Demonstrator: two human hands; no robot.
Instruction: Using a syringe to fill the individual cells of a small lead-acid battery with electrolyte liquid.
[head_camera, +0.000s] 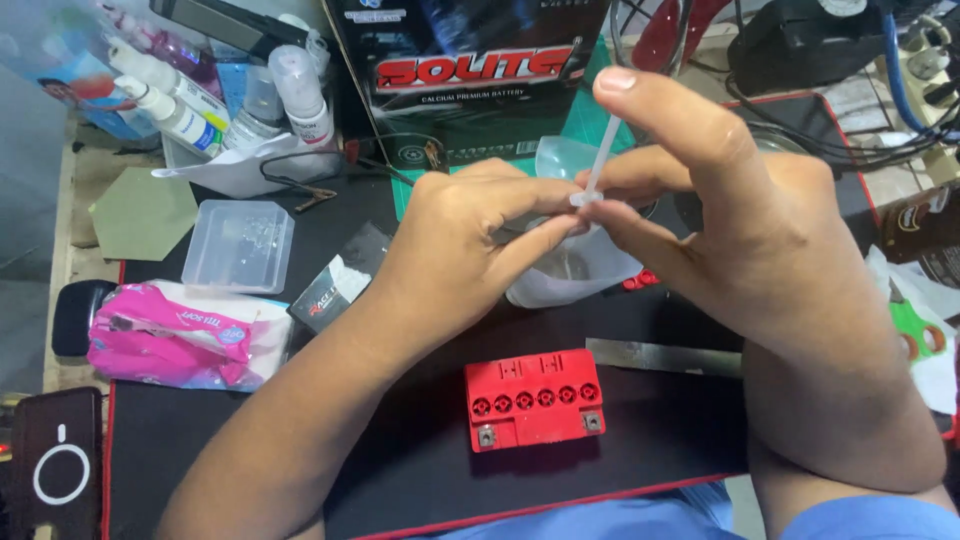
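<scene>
Both hands are raised above the black mat (420, 470). The right hand (740, 220) pinches a thin white plastic tube (603, 160), held upright. The left hand (460, 250) is curled, fingertips closed on the tube's lower end. A red battery (533, 398) lies near, below the hands. A clear cup (570, 275) sits behind them.

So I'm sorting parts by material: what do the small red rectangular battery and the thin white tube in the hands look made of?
Small red rectangular battery: likely moulded plastic, semi-gloss sheen. Thin white tube: apparently translucent plastic, light showing through.
</scene>
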